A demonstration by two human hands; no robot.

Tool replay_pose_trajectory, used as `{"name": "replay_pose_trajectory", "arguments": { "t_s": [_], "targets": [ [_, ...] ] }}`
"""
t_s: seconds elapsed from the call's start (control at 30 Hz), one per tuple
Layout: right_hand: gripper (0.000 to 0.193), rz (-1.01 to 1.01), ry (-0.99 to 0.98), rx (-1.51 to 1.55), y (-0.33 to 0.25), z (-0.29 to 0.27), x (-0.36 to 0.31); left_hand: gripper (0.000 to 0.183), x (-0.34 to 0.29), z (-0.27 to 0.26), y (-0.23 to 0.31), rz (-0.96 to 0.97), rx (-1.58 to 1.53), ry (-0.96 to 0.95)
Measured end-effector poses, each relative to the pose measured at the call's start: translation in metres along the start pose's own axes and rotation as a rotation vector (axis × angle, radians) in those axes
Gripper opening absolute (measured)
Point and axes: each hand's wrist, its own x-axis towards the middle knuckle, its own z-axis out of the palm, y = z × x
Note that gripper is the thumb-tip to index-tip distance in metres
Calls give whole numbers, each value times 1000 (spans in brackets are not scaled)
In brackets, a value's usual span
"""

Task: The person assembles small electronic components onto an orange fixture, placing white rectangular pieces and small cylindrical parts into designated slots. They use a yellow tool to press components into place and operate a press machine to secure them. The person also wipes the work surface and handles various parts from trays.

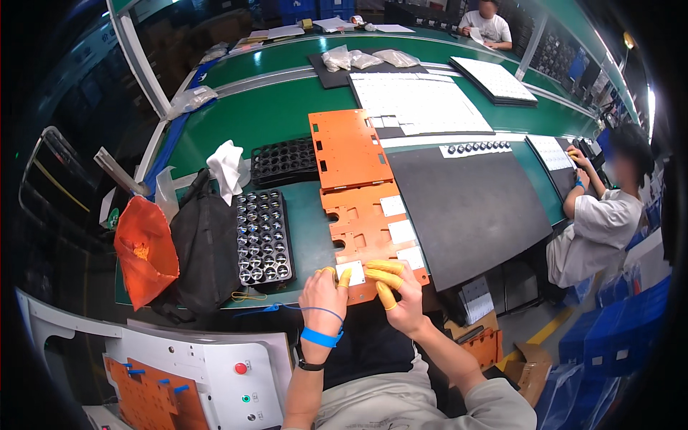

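Observation:
An orange fixture plate [362,233] with cutouts lies in front of me, hinged to a raised orange lid [349,150]. Several white square cards sit along its right side, one of them a white card [393,206]. At the near edge, my left hand [324,295], in yellow finger cots and a blue wrist strap, has its thumb and forefinger closed at the side of another small white card [352,273]. My right hand [403,295], also in yellow cots, reaches over the plate from the right, fingers stretched toward that card's far corner, thumb apart.
Left of the fixture stand a black tray of round lens-like parts [262,236] and a black tray [283,161]. A black mat [469,208] lies right. Beyond are a white card sheet [419,104], an orange bag [146,251] and a seated co-worker [598,208].

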Motion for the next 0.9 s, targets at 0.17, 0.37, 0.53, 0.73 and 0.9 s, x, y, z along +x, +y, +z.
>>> {"name": "replay_pose_trajectory", "arguments": {
  "t_s": [0.17,0.37,0.53,0.73,0.9],
  "targets": [
    [24,-124,-112,0,-12,17,15,27,-11,5,-11,47,-87,187],
    [22,-129,-223,54,-28,45,57,34,-31,2,-21,24,-217,282],
    [18,-124,-426,-65,-36,77,86,47,-67,-1,-39,16,-656,244],
    [22,-135,-597,-291,-50,118,99,54,-91,-10,-60,-151,-979,192],
    [35,-177,-577,-418,-50,140,100,40,-84,-13,-69,-188,-1250,200]
  ]
}}
